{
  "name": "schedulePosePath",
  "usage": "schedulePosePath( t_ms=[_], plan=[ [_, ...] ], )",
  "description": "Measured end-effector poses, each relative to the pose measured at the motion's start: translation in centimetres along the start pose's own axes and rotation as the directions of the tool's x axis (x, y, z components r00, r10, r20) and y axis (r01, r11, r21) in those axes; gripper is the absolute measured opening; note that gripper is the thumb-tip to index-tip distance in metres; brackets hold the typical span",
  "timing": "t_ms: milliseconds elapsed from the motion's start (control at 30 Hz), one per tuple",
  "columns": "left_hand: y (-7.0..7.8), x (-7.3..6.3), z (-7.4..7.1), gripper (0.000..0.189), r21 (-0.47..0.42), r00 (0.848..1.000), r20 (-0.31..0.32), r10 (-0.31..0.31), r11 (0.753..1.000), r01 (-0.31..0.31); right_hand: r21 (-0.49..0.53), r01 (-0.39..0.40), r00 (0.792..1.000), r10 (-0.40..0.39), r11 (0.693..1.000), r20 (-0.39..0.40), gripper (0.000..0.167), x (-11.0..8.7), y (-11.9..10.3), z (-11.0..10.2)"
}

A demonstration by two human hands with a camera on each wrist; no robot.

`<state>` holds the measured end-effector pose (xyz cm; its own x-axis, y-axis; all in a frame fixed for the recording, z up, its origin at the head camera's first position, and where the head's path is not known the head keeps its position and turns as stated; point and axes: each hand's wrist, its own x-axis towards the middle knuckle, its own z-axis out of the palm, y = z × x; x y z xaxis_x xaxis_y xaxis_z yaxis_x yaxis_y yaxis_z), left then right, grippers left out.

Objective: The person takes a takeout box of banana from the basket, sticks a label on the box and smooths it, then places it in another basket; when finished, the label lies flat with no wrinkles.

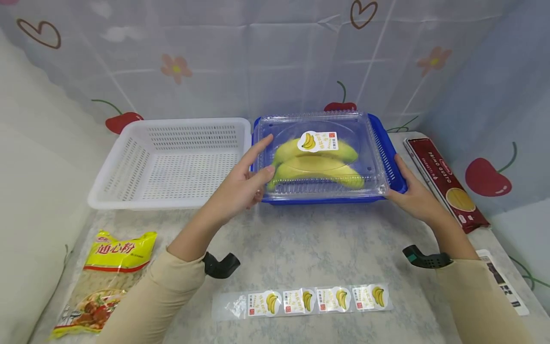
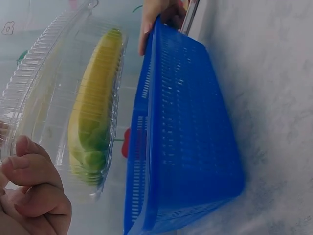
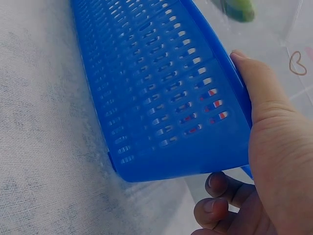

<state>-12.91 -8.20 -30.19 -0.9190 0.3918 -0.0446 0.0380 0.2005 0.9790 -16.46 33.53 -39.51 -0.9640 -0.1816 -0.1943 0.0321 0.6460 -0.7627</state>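
My left hand (image 1: pixel 238 186) grips the left end of a lidded clear plastic box (image 1: pixel 266 129), with its thumb at the front. Two yellow-green bananas (image 1: pixel 318 167) lie inside, and a banana label (image 1: pixel 317 142) is on the lid. The box is over the blue basket (image 1: pixel 388 157); in the left wrist view it hangs above the basket's rim. My right hand (image 1: pixel 414 193) holds the basket's right end near the front corner. In the right wrist view its thumb (image 3: pixel 264 85) lies along the blue rim, with the other fingers curled below.
A white basket (image 1: pixel 129 204) stands left of the blue one. In front lies a strip of banana labels (image 1: pixel 301 302). A yellow pasta bag (image 1: pixel 109 282) is at left; at right are a red spaghetti pack (image 1: pixel 447 181) and a white-edged card (image 1: pixel 509 291). A printed curtain (image 1: pixel 279 57) hangs behind.
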Motion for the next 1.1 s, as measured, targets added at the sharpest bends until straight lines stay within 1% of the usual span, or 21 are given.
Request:
schedulePosePath(
  t_ms=[100, 233, 433, 500, 600, 733, 800, 900, 1100],
  plan=[
    [-0.1, 1.5, 0.0, 0.057, -0.019, 1.0, -0.009, -0.011, 1.0, 0.01, 0.01, -0.008, 1.0, 0.008, 1.0, 0.0, 0.101, 0.0, -0.1, 0.2],
    [0.0, 2.9, 0.2, 0.058, -0.023, 0.999, -0.012, -0.031, 0.999, 0.031, 0.013, -0.026, 1.0, 0.026, 1.0, -0.002, 0.102, -0.1, -0.3, 0.3],
    [1.2, 4.0, 0.9, 0.064, -0.008, 0.997, -0.025, -0.074, 0.997, 0.073, 0.019, -0.018, 1.0, 0.018, 1.0, -0.011, 0.102, -0.2, -0.3, 0.3],
    [1.2, 4.3, 1.2, 0.064, 0.009, 0.996, -0.033, -0.085, 0.996, 0.086, 0.023, -0.014, 1.0, 0.014, 1.0, -0.013, 0.103, -0.2, -0.3, 0.3],
    [-0.1, 5.5, 1.6, 0.063, 0.05, 0.994, -0.039, -0.101, 0.993, 0.103, 0.019, -0.013, 1.0, 0.013, 1.0, -0.015, 0.103, -0.2, -0.2, 0.4],
    [-2.7, 7.4, 2.0, 0.061, 0.111, 0.992, -0.049, -0.118, 0.986, 0.123, 0.011, -0.009, 1.0, 0.009, 1.0, -0.015, 0.103, 0.0, 0.0, 0.3],
    [-3.5, 7.9, 2.3, 0.061, 0.14, 0.99, -0.057, -0.126, 0.981, 0.133, 0.01, -0.012, 1.0, 0.012, 1.0, -0.014, 0.104, 0.1, 0.1, 0.4],
    [-4.0, 8.4, 2.7, 0.061, 0.179, 0.988, -0.06, -0.143, 0.972, 0.152, 0.01, -0.018, 1.0, 0.018, 1.0, -0.012, 0.104, 0.1, 0.0, 0.4],
    [-4.2, 9.0, 3.3, 0.063, 0.234, 0.984, -0.06, -0.167, 0.956, 0.177, 0.02, -0.005, 1.0, 0.006, 1.0, -0.015, 0.104, 0.0, -0.2, 0.5]
  ],
)
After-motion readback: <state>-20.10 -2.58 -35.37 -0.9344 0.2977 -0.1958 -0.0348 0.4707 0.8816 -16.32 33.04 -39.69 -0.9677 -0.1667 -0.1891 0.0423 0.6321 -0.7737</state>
